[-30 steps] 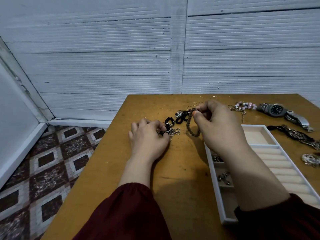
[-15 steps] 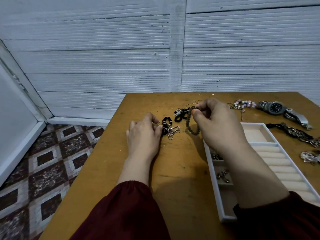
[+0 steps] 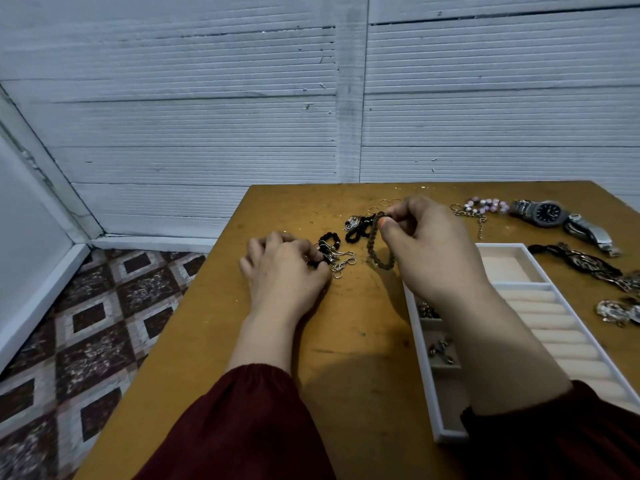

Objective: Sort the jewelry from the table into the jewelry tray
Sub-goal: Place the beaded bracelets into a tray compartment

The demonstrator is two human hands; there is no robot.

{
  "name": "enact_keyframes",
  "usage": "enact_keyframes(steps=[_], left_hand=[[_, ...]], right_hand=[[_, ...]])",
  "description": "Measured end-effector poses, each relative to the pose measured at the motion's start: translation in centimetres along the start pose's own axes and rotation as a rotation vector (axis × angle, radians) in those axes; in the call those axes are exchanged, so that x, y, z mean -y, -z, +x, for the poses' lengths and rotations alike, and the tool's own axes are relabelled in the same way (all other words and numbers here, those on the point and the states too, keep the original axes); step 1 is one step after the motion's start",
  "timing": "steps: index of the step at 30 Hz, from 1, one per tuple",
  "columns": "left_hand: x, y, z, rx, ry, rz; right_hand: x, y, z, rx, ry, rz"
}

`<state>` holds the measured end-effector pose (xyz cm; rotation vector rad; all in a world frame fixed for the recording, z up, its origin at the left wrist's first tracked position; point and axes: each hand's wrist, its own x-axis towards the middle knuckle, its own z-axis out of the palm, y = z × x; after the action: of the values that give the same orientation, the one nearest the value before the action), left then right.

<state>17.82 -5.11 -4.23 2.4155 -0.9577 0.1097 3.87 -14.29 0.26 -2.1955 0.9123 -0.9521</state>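
Note:
My right hand (image 3: pixel 427 247) pinches a brown braided bracelet (image 3: pixel 375 249) between thumb and forefinger, its loop hanging just above the wooden table (image 3: pixel 207 341). My left hand (image 3: pixel 282 268) rests on the table with curled fingers at a tangle of black beads and silver hooks (image 3: pixel 334 252); whether it grips them I cannot tell. More black and silver pieces (image 3: pixel 356 226) lie behind. The white jewelry tray (image 3: pixel 424 386) sits under my right forearm, with small pieces in its left compartments.
Along the table's right side lie a pink bead bracelet (image 3: pixel 483 206), two metal watches (image 3: pixel 545 213), a dark braided chain (image 3: pixel 585 265) and a silver piece (image 3: pixel 616 311). Thin rings (image 3: pixel 384 203) lie near the far edge. Patterned floor tiles (image 3: pixel 86 323) spread beyond the table's left edge.
My left hand opened a little half a second ago and has curled back onto the bead and hook tangle. My right hand holds the brown bracelet in nearly the same place.

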Motion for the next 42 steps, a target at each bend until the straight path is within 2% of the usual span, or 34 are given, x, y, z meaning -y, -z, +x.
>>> enact_keyframes(steps=[5,11,15,20,28,34,42], left_hand=[[-0.4,-0.2,0.0,0.020,-0.026,-0.048],[-1.0,0.7,0.4,-0.137,0.003,-0.445],[-0.7,0.9,0.8,-0.164,-0.058,-0.705],[-0.9,1.5,1.0,-0.160,-0.119,-0.918],[-1.4,1.9,0.6,-0.137,-0.098,-1.032],[-1.7,2.1,-0.1,-0.125,-0.117,-1.017],[-3.7,2.7,-1.8,-0.094,-0.093,-1.126]], right_hand=[[-0.1,-0.1,0.1,-0.004,0.007,-0.016],[-0.1,-0.1,0.1,-0.003,0.024,-0.019],[0.0,-0.2,0.0,0.006,0.030,-0.016],[0.0,-0.1,0.1,0.005,0.031,-0.020],[0.2,-0.1,0.1,0.003,0.024,0.011],[0.5,0.3,0.0,-0.015,0.028,0.035],[0.4,1.8,0.1,-0.040,-0.042,0.228]])
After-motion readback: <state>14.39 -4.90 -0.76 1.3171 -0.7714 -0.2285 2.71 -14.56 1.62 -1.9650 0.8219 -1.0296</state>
